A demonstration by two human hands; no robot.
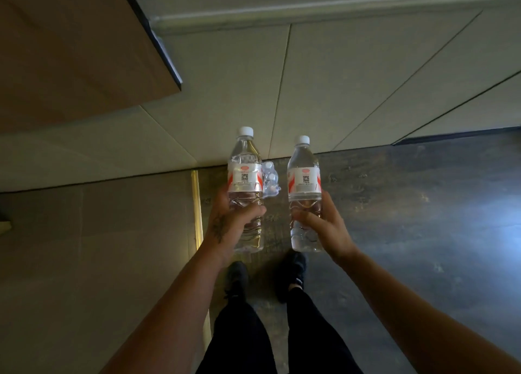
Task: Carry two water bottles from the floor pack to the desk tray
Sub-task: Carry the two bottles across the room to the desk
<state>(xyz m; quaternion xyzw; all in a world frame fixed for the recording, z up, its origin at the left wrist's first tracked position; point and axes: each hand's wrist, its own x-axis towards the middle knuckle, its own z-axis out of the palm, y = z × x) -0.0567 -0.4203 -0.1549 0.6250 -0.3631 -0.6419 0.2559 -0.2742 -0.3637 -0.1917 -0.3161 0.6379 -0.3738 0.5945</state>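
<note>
I hold two clear water bottles upright in front of me, each with a white cap and a red-and-white label. My left hand [231,221] grips the lower half of the left bottle [244,176]. My right hand [324,224] grips the lower half of the right bottle [304,179]. Between the two bottles, down on the dark floor by the wall, lies the shrink-wrapped floor pack [271,182] with a few bottle tops showing. The desk tray is not in view.
A brown desk corner [84,49] with a dark edge juts in at the upper left. A pale panelled wall [338,91] runs ahead. A brass floor strip [197,210] divides grey tile on the left from dark floor [423,232]. My feet in black shoes [293,275] stand below.
</note>
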